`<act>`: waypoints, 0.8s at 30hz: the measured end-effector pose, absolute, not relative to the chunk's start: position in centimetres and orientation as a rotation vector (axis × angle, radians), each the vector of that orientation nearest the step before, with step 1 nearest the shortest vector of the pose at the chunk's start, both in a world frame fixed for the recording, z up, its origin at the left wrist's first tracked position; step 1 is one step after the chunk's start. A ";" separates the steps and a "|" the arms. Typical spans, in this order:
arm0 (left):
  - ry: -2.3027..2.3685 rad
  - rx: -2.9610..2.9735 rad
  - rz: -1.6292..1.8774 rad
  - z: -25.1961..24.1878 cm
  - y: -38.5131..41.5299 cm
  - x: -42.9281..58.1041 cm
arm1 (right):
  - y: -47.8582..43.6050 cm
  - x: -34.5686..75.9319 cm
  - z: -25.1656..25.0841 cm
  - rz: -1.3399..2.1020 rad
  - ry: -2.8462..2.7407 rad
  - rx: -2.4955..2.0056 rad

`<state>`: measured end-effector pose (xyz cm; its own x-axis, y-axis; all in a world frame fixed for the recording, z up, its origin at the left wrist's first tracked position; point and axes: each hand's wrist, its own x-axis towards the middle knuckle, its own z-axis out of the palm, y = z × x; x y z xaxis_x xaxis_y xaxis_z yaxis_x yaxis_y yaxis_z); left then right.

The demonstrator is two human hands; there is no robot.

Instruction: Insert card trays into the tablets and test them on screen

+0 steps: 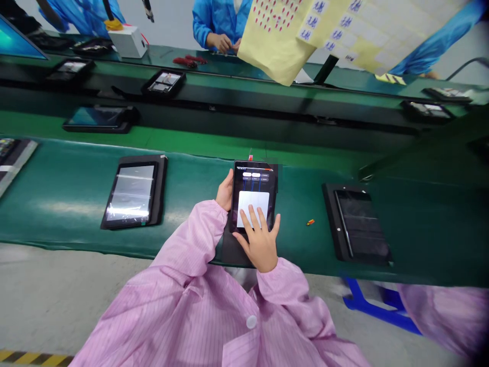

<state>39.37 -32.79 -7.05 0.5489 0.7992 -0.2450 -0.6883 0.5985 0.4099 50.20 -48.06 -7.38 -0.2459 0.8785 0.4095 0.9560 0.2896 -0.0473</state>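
A black-framed tablet [252, 196] stands on a dark mat [234, 250] at the near edge of the green conveyor belt [191, 176], its lit screen showing a white panel [252, 209]. My left hand [224, 191] grips the tablet's left edge, with the thumb curled over it. My right hand [260, 242] lies on the lower screen, its fingers spread and their tips touching the white panel. To the left, another tablet [132, 194] rests on a black mat. A dark-screened tablet [361, 224] lies to the right.
A small orange-and-yellow part [310, 222] lies on the belt. Beyond stand further belts with tablets in black trays. A co-worker's hands [220, 43] work at the far belt, and yellow printed sheets [305, 30] hang in front. A blue stool [374, 308] stands below right.
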 end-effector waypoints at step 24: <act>0.384 0.325 0.851 -6.9 -32.8 39.3 | -39.5 60.9 -4.4 -0.850 -2.682 -0.592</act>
